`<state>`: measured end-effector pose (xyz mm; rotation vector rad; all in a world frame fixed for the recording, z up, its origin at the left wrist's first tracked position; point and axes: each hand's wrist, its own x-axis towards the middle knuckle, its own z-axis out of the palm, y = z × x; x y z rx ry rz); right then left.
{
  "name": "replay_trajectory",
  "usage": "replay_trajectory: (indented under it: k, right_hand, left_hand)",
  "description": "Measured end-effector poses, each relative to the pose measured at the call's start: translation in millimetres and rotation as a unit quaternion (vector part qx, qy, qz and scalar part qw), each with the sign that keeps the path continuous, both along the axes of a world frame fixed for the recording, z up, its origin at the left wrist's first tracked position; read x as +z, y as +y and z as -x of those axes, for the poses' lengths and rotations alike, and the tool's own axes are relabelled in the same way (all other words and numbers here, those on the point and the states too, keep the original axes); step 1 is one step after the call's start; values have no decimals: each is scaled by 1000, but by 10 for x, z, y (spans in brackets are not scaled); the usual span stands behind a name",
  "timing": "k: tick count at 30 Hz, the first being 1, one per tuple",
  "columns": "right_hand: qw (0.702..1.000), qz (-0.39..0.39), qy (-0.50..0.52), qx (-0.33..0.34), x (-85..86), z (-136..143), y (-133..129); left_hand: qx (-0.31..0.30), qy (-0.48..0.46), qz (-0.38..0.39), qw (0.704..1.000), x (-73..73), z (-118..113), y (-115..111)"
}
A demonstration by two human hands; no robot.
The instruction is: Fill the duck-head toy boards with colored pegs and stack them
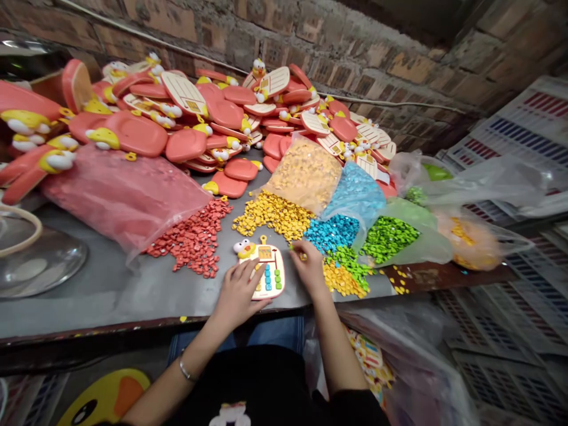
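On the desk (110,296), the toy calculator (272,265) has blue buttons (268,278) and green buttons (278,279) seated, any gaps hidden beneath the loosely spread left hand (239,290), while the curled right hand (308,266) pinches a yellow button (303,257).

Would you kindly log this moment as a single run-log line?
Left hand: resting on calculator-like toy | Right hand: beside it, holding yellow piece | Around: red pieces, blue pieces, green pieces

the toy (271,271) is smooth plastic, the pieces (333,232) glossy, the bracelet (185,369) metal, the wall (332,44) rough brick
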<state>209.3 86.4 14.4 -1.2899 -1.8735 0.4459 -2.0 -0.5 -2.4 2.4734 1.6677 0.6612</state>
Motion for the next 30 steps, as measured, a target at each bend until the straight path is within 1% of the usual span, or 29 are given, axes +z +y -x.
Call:
replay_trajectory:
  k: [2,4,7,10,13,15,18,20,22,24,25,26,28,30]
  right_hand:
    - [998,12,-12,54,-29,196,42]
    - [996,11,-47,69,-78,311,88]
    - [992,-6,-109,66,-138,345,123]
    - [987,-17,-139,80,-146,302,91]
    - [985,-16,-147,92,-119,266,-15]
    - [985,-10,-143,98,-94,248,-133]
    - [989,2,-103,110,-62,176,-341]
    - [994,3,-62,89,-51,58,-436]
    - [999,-9,-32,17,-51,-118,-438]
    - [997,-18,-30,-76,-59,-315,-332]
    - [993,-15,-41,-110,-64,-403,-246]
    - [990,-7,-63,-130,-68,-475,-146]
    - [983,18,-126,-135,-72,-554,60]
    - [973,38,-195,-121,-75,-549,230]
  left_hand:
    - [3,2,-1,1000,-3,-2,1]
    - [3,5,-3,1000,-7,-3,2]
    - [1,6,-6,1000,-11,-1,4]
    - [2,8,-8,1000,-9,3,7]
    - [1,10,-7,1000,-8,6,10]
    - [-4,10,-5,1000,-11,9,14]
    - [-10,9,-4,1000,-18,16,18]
    - [-11,10,-2,1000,-21,20,19]
    - [-13,14,-1,1000,-21,23,18]
    - [-13,19,-2,1000,-20,25,17]
    - [-13,20,-4,1000,-20,25,15]
    - [-12,22,-6,1000,-20,25,14]
    - [-10,22,-10,1000,-22,23,12]
    - [-10,23,-11,1000,-23,22,8]
